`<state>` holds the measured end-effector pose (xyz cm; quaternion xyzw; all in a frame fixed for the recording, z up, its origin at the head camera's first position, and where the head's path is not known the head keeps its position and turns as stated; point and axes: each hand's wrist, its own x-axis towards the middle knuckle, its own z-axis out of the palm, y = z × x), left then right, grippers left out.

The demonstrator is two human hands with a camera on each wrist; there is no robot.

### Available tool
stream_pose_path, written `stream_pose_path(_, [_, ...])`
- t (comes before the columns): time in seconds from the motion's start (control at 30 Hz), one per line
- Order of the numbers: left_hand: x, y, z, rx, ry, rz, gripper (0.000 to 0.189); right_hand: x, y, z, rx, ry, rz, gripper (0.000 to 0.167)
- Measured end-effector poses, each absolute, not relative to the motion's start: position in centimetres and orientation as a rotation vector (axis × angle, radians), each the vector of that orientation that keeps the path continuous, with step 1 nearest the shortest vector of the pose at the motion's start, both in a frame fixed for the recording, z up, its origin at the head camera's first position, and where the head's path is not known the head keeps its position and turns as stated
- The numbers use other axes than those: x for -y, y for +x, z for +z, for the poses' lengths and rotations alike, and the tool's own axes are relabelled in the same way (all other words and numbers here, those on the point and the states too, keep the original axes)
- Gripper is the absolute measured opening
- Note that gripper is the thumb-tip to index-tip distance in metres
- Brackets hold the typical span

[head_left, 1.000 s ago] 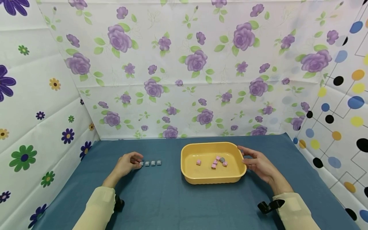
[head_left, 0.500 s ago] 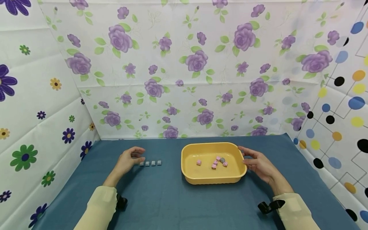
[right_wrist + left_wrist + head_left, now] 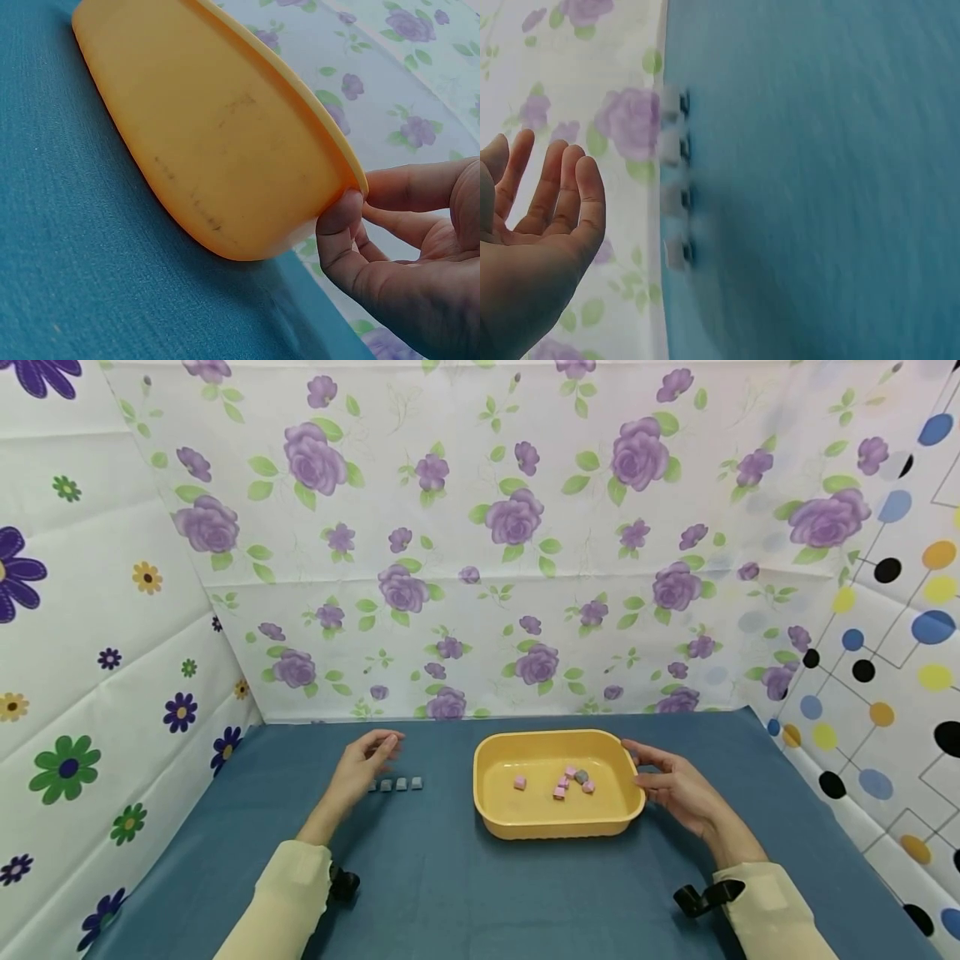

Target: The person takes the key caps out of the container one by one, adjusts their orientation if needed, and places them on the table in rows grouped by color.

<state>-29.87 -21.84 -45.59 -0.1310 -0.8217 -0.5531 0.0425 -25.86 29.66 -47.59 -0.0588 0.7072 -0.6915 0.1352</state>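
My left hand point(image 3: 360, 768) is raised over the left end of a row of small pale grey cubes, its fingers loosely bent around nothing. One grey cube point(image 3: 401, 784) stands in that row on the blue cloth; the hand partly covers the leftmost. In the left wrist view the palm point(image 3: 536, 262) is bare, apart from the row. On the right, my right hand point(image 3: 684, 789) holds the side of a yellow plastic basin point(image 3: 558, 829), thumb and fingertips at its rim. Several pink cubes, including one pink cube point(image 3: 520, 783), and a darker grey cube point(image 3: 581, 776) lie inside.
A blue cloth point(image 3: 450, 893) covers the table. Behind it hangs a white curtain with purple roses point(image 3: 465, 635), and patterned sheets close off both sides. Black straps with cameras sit on both wrists.
My left hand has let go of the leftmost grey cube, lifted, and moved up and slightly right over the row. The right hand and basin stay in place.
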Motion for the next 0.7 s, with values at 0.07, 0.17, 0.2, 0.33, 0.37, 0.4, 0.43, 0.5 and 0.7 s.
stream_pose_path(0.07, [21.4,-30.1,-45.6,2.507,-0.422,-1.706,0.039,-29.6,-25.8,-47.6,-2.045,-0.173,-2.007,0.074])
stream_pose_path(0.17, [20.6,-30.1,-45.3,2.493,-0.441,-1.750,0.039,-29.6,-25.8,-47.5,-2.042,-0.178,-2.014,0.074])
stream_pose_path(0.2, [20.4,-30.1,-45.2,2.486,-0.451,-1.764,0.039,-29.5,-25.8,-47.5,-2.042,-0.179,-2.015,0.074])
stream_pose_path(0.33, [19.5,-30.1,-45.1,2.456,-0.476,-1.836,0.039,-29.5,-25.8,-47.5,-2.042,-0.185,-2.018,0.073])
stream_pose_path(0.37, [19.3,-30.1,-45.0,2.447,-0.481,-1.851,0.039,-29.5,-25.9,-47.5,-2.044,-0.185,-2.018,0.073])
stream_pose_path(0.4, [19.1,-30.0,-45.0,2.442,-0.491,-1.863,0.039,-29.5,-25.9,-47.5,-2.044,-0.185,-2.019,0.073])
stream_pose_path(0.43, [18.9,-30.1,-44.9,2.437,-0.493,-1.875,0.039,-29.5,-25.9,-47.5,-2.044,-0.185,-2.020,0.073])
stream_pose_path(0.5, [18.5,-30.1,-44.9,2.427,-0.496,-1.902,0.039,-29.5,-25.9,-47.5,-2.044,-0.182,-2.022,0.073])
stream_pose_path(0.7, [17.4,-30.3,-44.7,2.423,-0.480,-1.942,0.038,-29.4,-25.8,-47.5,-2.037,-0.174,-2.027,0.072])
